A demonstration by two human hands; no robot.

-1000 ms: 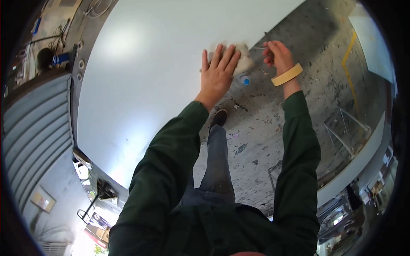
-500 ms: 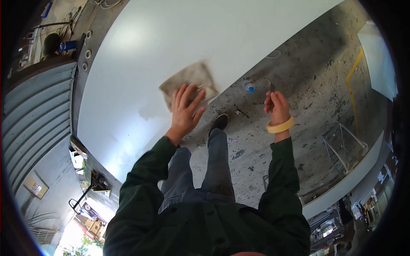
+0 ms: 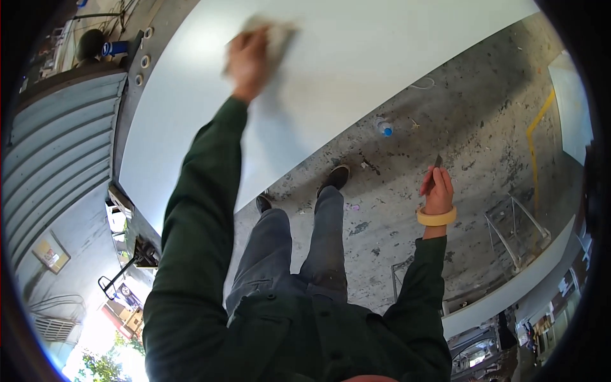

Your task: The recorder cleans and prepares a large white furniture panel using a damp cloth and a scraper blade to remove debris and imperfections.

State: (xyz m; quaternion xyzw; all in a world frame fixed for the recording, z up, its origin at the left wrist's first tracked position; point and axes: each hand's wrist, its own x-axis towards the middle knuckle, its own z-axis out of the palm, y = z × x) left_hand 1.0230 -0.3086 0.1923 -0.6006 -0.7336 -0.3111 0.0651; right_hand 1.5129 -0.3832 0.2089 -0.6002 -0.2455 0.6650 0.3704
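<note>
A beige-grey cloth (image 3: 275, 44) lies on the large white panel (image 3: 356, 63), smeared by motion. My left hand (image 3: 248, 62), blurred too, is closed on its near left edge, with the arm stretched far forward. Off to the right, over the floor, my right hand (image 3: 436, 194) pinches a thin dark blade-like tool (image 3: 438, 160) that points away from me; its exact kind is unclear. Around my right wrist sits a yellowish roll of masking tape (image 3: 436, 216).
A clear bottle with a blue cap (image 3: 384, 128) is on the stained concrete floor (image 3: 375, 235), beside the panel's edge. Several tape rolls (image 3: 145, 62) line the far left. A metal stand (image 3: 517, 235) and a long pale curved panel (image 3: 509, 290) are at the right.
My left hand has swept the cloth forward and left across the panel, away from its near edge. My right hand has come slightly nearer and right, still pinching the tool.
</note>
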